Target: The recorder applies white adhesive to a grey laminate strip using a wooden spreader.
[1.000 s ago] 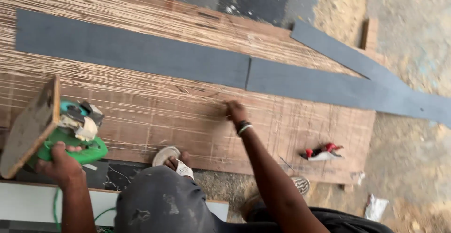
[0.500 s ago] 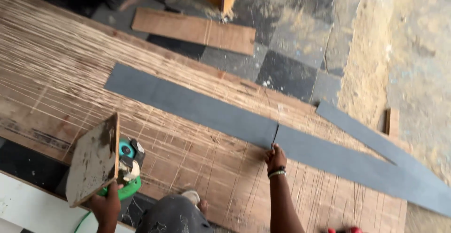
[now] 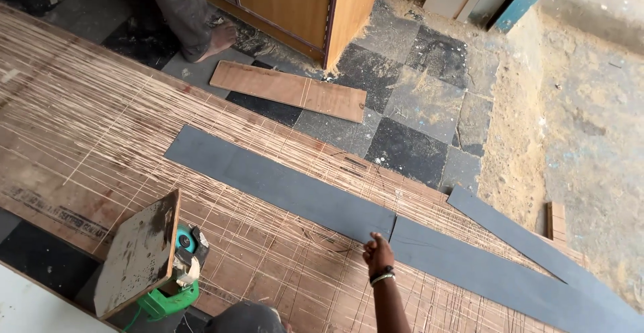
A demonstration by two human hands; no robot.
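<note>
Right hand (image 3: pixel 379 254) has reached the grey strip's (image 3: pixel 282 185) end since earlier | fingertips pressed on it, strip flat on scored plywood sheet (image 3: pixel 87 138) | left hand unseen, circular saw (image 3: pixel 157 262) near lower-left edge

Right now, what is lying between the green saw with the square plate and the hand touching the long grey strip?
In the head view, only the scratched brown plywood sheet lies between the green saw and the right hand on the grey strip.

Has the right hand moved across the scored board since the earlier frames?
Yes. The right hand was out on the bare scored plywood board, short of the grey strips; now its fingers touch the end of the long grey strip at the joint.
</note>
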